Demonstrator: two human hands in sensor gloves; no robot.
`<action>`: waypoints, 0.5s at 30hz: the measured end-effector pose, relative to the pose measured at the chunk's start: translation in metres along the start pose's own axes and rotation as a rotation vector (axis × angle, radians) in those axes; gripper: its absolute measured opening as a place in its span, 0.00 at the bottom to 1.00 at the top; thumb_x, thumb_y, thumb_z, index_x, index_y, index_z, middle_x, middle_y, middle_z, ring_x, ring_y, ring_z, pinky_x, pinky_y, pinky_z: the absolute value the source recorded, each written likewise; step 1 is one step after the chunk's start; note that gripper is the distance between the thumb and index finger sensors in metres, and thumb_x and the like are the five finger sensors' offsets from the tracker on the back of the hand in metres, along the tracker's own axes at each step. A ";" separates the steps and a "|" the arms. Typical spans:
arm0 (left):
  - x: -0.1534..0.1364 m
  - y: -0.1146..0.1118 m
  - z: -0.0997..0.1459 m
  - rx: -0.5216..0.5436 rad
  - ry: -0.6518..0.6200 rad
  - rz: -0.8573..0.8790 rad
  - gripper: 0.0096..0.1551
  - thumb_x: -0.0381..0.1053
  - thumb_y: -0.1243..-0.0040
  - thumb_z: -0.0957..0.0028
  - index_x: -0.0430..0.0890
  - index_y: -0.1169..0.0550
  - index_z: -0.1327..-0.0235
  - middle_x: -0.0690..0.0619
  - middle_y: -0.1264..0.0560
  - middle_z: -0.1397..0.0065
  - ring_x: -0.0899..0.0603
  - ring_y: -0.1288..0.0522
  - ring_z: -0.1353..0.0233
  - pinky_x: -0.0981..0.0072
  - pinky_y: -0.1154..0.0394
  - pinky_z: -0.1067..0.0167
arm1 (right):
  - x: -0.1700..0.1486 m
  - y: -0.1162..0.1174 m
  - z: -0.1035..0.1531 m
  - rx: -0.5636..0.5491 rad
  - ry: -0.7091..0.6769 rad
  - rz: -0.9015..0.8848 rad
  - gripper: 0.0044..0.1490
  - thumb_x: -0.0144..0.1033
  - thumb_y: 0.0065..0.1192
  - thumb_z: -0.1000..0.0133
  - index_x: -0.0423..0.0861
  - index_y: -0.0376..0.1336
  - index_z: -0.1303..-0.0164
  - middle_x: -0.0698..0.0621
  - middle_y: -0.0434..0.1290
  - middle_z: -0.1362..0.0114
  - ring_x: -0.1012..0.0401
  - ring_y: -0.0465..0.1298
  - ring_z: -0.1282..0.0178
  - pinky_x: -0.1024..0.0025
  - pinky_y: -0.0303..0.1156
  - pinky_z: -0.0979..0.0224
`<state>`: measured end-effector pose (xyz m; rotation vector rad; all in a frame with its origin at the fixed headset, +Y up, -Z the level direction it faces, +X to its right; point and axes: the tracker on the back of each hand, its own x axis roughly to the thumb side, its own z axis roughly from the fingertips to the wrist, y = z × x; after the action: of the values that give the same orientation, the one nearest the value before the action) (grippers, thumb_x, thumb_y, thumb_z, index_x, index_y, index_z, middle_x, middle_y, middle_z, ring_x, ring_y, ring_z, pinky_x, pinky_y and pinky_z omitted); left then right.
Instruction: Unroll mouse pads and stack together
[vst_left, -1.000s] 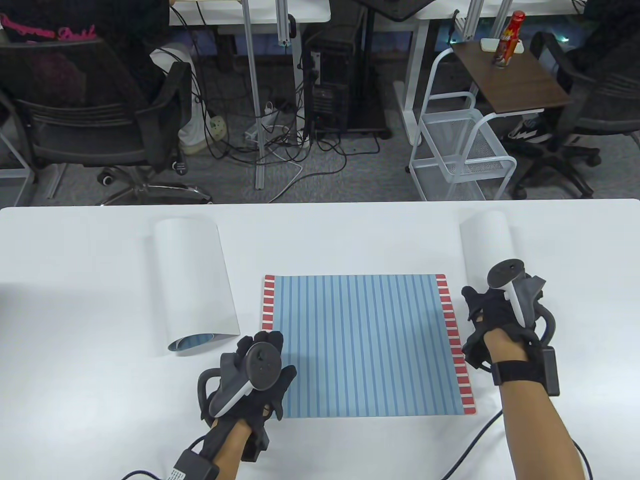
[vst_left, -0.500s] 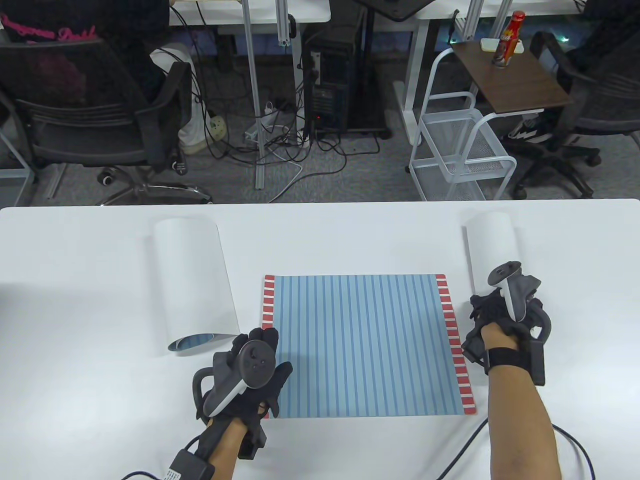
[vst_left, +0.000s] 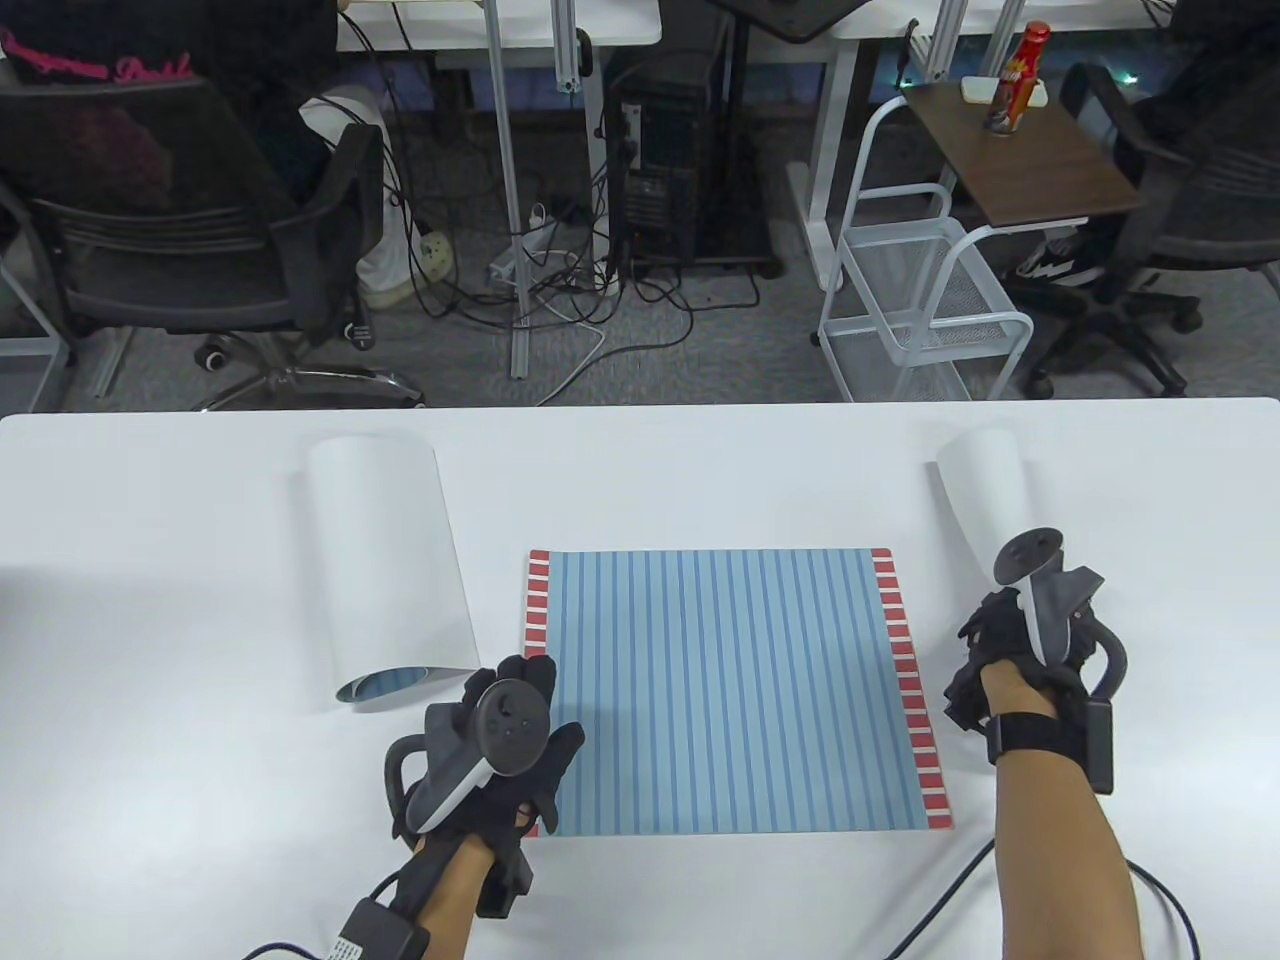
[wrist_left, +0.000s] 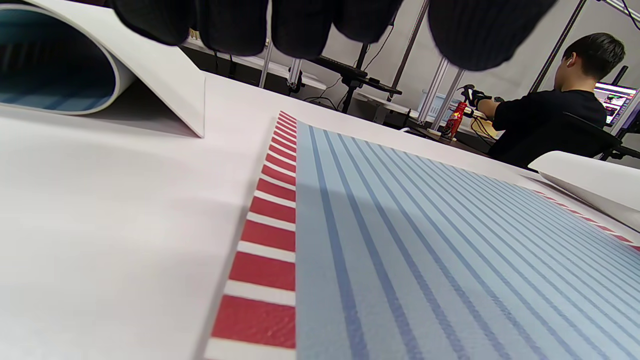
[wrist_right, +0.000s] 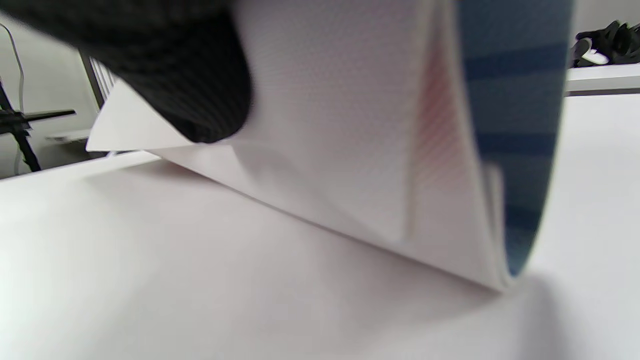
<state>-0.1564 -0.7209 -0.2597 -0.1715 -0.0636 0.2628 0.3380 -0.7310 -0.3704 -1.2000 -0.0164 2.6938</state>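
A flat mouse pad (vst_left: 730, 690), blue-striped with red-and-white side borders, lies unrolled at the table's middle. A rolled pad (vst_left: 385, 560), white side out, lies to its left with its open end facing me. A second, tighter rolled pad (vst_left: 985, 485) lies at the right. My left hand (vst_left: 515, 700) rests on the flat pad's near left edge, holding nothing. My right hand (vst_left: 1000, 640) grips the near end of the right roll; in the right wrist view a finger (wrist_right: 175, 75) presses on its white outer layer (wrist_right: 350, 150). The left wrist view shows the flat pad (wrist_left: 425, 240) and the left roll (wrist_left: 75, 65).
The white table (vst_left: 200, 800) ends at its far edge (vst_left: 640, 405). Beyond it stand office chairs, a white wire cart (vst_left: 930, 290) and a small brown side table (vst_left: 1030, 150) with a red bottle.
My right hand has moved right and toward me with the right roll's near end, so the roll now lies slanted. My left hand shifted slightly left, then stayed.
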 end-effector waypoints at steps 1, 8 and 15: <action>0.000 0.000 0.000 -0.002 -0.001 0.000 0.45 0.69 0.45 0.55 0.55 0.39 0.24 0.51 0.40 0.16 0.33 0.38 0.18 0.37 0.35 0.28 | -0.002 -0.002 0.003 -0.008 -0.015 -0.015 0.46 0.40 0.75 0.51 0.57 0.49 0.27 0.49 0.66 0.26 0.50 0.76 0.33 0.51 0.72 0.33; 0.001 -0.002 -0.001 -0.013 0.001 0.002 0.45 0.69 0.46 0.55 0.55 0.39 0.24 0.51 0.40 0.16 0.33 0.38 0.17 0.37 0.35 0.28 | -0.005 -0.024 0.032 -0.048 -0.126 -0.118 0.46 0.41 0.73 0.50 0.56 0.49 0.27 0.49 0.66 0.26 0.50 0.76 0.34 0.51 0.72 0.34; 0.003 -0.005 -0.001 0.007 0.023 0.009 0.45 0.69 0.46 0.55 0.55 0.39 0.24 0.52 0.39 0.17 0.33 0.37 0.18 0.38 0.34 0.28 | -0.002 -0.045 0.080 -0.035 -0.272 -0.223 0.47 0.41 0.73 0.50 0.56 0.48 0.27 0.48 0.66 0.26 0.50 0.76 0.34 0.52 0.72 0.34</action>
<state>-0.1521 -0.7250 -0.2599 -0.1681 -0.0396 0.2704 0.2884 -0.6821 -0.3112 -0.7781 -0.2226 2.6427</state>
